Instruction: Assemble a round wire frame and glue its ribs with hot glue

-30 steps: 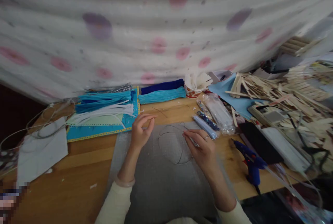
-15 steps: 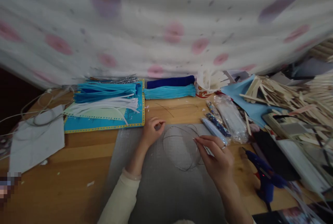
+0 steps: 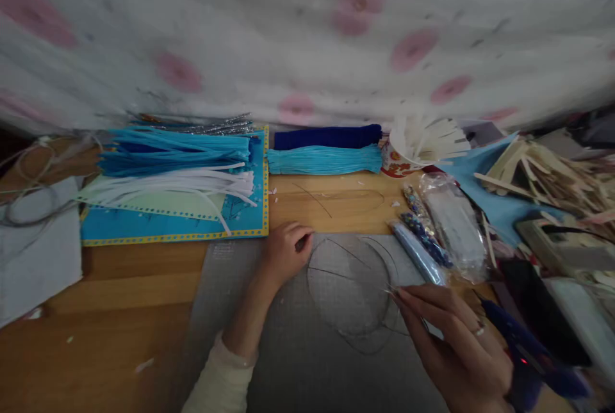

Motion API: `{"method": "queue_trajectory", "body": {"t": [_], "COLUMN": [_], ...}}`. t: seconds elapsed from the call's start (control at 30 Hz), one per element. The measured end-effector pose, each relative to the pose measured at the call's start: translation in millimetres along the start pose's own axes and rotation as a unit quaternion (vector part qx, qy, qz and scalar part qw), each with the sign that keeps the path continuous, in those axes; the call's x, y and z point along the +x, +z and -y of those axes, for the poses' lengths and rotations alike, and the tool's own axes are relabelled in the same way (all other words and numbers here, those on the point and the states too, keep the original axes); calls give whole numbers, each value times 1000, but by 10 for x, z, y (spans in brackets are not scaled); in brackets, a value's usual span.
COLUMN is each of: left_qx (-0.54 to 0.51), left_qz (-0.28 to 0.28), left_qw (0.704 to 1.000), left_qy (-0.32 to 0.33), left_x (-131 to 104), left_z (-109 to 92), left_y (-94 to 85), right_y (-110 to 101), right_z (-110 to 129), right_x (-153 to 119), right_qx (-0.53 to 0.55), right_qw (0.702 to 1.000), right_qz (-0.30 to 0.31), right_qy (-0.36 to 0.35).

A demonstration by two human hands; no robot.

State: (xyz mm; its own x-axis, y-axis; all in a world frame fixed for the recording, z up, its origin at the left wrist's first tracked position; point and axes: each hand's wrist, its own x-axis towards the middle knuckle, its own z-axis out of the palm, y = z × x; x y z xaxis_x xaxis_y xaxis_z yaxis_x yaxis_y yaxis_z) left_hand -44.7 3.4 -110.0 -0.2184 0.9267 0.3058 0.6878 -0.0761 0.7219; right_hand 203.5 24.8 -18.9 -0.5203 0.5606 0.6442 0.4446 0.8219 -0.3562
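Note:
Thin wire bent into a loop (image 3: 308, 280) lies over the grey cutting mat (image 3: 298, 362), with a few loose strands crossing it. My right hand (image 3: 456, 336), closed in a pinch, grips a wire strand at the loop's right side; a ring is on one finger. At the loop's upper left edge is my left hand (image 3: 286, 253), its thumb and fingers curled together. Whether wire is between those fingertips is too small to tell. Another thin piece of wire (image 3: 312, 200) rests on the wood beyond the mat.
Blue and white pipe cleaners (image 3: 177, 153) lie on a blue board (image 3: 245, 221) at left. More bundles (image 3: 324, 160) lie behind the mat. Right are a paper cup (image 3: 396, 163), bead packets (image 3: 423, 237), wooden sticks (image 3: 533, 170) and a blue glue gun (image 3: 519, 342) with a red light.
My right hand has moved right and nearer to me, with the wire strand in its pinch. My left hand stays by the loop's edge. The camera view has shifted slightly.

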Motion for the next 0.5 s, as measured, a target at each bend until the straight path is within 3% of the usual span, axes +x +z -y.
{"method": "queue_trajectory", "body": {"t": [0.2,0.4,0.5], "left_qx": [-82,-76,-85], "left_qz": [2,44,56], "left_qw": [997,996,995], "left_qy": [8,24,12], "left_x": [11,-4,-13], "left_z": [-129,-174,-183], "left_y": [-46,-34,-40], "right_y": [-117,-190,-236], "right_z": [-31,-98,-121], "right_x": [40,-54,-76], "right_qx": [-12,-4,7], "right_qw": [998,996,989], "right_qz": [60,90,146], "right_qy": [1,23,6]}}
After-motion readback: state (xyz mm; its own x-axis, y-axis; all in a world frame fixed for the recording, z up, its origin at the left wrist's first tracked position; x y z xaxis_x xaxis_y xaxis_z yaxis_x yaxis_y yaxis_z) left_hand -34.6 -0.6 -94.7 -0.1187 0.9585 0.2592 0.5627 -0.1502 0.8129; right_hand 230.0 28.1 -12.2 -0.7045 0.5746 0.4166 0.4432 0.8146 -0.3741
